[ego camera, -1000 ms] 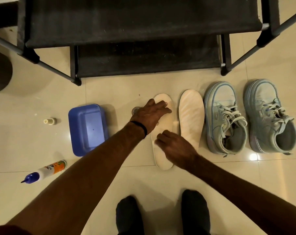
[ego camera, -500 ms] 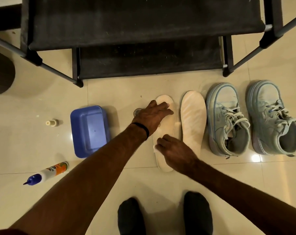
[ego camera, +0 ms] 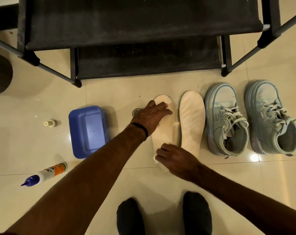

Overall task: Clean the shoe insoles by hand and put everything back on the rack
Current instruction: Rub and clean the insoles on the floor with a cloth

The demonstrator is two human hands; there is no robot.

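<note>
Two pale insoles lie side by side on the tiled floor in front of the black shoe rack point(ego camera: 140, 22). My left hand point(ego camera: 150, 116) presses with flat fingers on the toe end of the left insole point(ego camera: 162, 134). At that insole's heel end, my right hand point(ego camera: 176, 158) grips a small white wad point(ego camera: 155, 157) against it. The right insole point(ego camera: 191, 121) lies untouched. Right of it stand two light blue sneakers point(ego camera: 227, 119) point(ego camera: 271, 116), laces loose, toes toward the rack.
A blue plastic tub point(ego camera: 88, 131) sits left of my left arm. A white bottle with a blue nozzle point(ego camera: 47, 173) lies on the floor, and a small cap point(ego camera: 50, 123) stands farther left. A small clear object point(ego camera: 136, 112) peeks out beside my left hand. My dark-socked feet point(ego camera: 130, 216) are below.
My right hand has slid with the white wad down the left insole toward its heel. My left hand has stayed pressed on the toe end.
</note>
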